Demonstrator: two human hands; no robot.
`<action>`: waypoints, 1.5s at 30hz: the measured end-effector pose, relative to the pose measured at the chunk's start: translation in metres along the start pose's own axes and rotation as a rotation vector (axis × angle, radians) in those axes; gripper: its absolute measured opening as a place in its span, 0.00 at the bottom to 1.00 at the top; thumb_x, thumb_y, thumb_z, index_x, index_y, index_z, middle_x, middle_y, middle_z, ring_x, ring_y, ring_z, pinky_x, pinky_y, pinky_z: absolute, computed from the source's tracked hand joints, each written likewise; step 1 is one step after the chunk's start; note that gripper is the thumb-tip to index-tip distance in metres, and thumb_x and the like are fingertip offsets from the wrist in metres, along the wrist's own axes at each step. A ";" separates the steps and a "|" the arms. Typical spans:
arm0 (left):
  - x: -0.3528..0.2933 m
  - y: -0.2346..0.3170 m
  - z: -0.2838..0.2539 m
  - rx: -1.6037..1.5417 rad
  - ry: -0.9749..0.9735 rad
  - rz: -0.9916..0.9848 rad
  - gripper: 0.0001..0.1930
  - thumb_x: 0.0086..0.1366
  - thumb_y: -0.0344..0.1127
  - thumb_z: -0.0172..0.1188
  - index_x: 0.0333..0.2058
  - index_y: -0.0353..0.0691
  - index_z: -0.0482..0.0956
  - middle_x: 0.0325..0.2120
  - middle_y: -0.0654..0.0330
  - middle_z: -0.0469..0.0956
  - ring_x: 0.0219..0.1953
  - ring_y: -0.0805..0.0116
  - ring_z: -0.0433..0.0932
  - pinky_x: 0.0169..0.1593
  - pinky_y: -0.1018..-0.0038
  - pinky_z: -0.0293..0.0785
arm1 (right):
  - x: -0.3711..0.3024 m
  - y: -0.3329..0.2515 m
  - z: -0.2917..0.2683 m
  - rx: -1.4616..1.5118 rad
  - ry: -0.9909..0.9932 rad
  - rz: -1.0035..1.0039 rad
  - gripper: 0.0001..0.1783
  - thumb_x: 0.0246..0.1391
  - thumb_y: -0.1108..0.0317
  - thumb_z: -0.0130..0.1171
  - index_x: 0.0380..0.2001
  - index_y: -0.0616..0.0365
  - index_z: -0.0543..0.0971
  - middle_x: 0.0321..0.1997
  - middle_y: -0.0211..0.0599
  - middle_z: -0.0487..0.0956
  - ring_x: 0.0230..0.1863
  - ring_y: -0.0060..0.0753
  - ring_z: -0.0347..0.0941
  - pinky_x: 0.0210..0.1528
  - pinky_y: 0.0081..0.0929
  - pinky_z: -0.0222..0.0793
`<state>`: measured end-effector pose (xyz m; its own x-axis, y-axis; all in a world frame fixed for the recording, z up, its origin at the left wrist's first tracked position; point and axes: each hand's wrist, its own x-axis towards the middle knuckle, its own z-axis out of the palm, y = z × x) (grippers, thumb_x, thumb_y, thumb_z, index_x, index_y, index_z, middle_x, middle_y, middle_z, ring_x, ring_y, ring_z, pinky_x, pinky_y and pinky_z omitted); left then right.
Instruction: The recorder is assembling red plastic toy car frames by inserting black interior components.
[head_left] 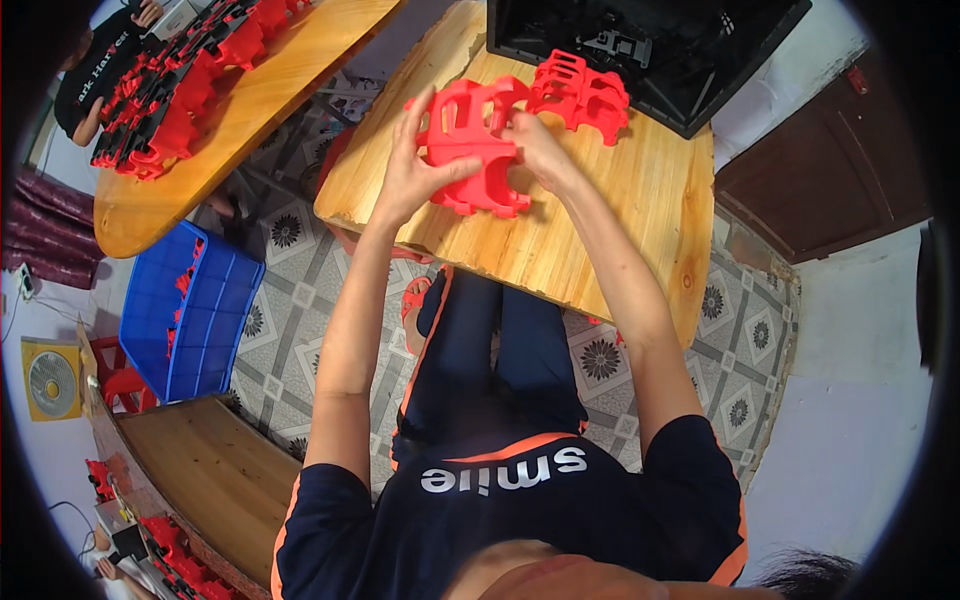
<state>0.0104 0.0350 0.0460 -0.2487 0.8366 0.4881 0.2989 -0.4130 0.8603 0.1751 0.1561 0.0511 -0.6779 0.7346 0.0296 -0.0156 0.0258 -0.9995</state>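
Above the wooden table, I hold a moulded red plastic frame with ribs, openings and curved cut-outs. My left hand grips its left side, fingers along the outer edge and thumb stretched across the front. At the right edge is my right hand, its fingers bent against the frame and partly hidden; whether they also pinch something small cannot be seen. Just beyond, a second red plastic frame of similar shape rests on the tabletop.
A black open bin stands at the far edge of the wooden table. On the left, red and black parts crowd another table, where a person works. Below it is a blue crate with red pieces. Another person sits lower left.
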 end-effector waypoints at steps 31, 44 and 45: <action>0.040 0.026 0.081 -0.563 0.266 -0.335 0.31 0.62 0.27 0.57 0.62 0.38 0.56 0.51 0.53 0.72 0.50 0.66 0.75 0.52 0.69 0.75 | 0.050 -0.067 -0.135 -0.443 0.609 -0.395 0.10 0.59 0.65 0.58 0.35 0.61 0.81 0.27 0.35 0.83 0.26 0.24 0.79 0.29 0.24 0.73; 0.017 0.040 0.013 -0.959 0.430 -0.397 0.32 0.70 0.53 0.51 0.63 0.40 0.55 0.56 0.43 0.69 0.56 0.49 0.74 0.55 0.54 0.77 | 0.177 -0.031 -0.228 -1.426 0.827 -0.063 0.12 0.53 0.68 0.56 0.40 0.59 0.81 0.46 0.54 0.78 0.46 0.59 0.78 0.48 0.47 0.75; 0.013 0.048 0.010 -0.963 0.389 -0.390 0.31 0.71 0.53 0.50 0.63 0.40 0.55 0.56 0.43 0.69 0.54 0.49 0.75 0.54 0.54 0.78 | 0.157 -0.044 -0.219 -1.413 0.811 -0.205 0.11 0.53 0.68 0.57 0.40 0.59 0.81 0.45 0.53 0.78 0.45 0.56 0.78 0.47 0.45 0.75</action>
<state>0.0305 0.0294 0.0918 -0.4928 0.8698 0.0263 -0.6618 -0.3942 0.6377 0.2298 0.4190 0.1010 -0.2029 0.7713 0.6033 0.9006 0.3888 -0.1942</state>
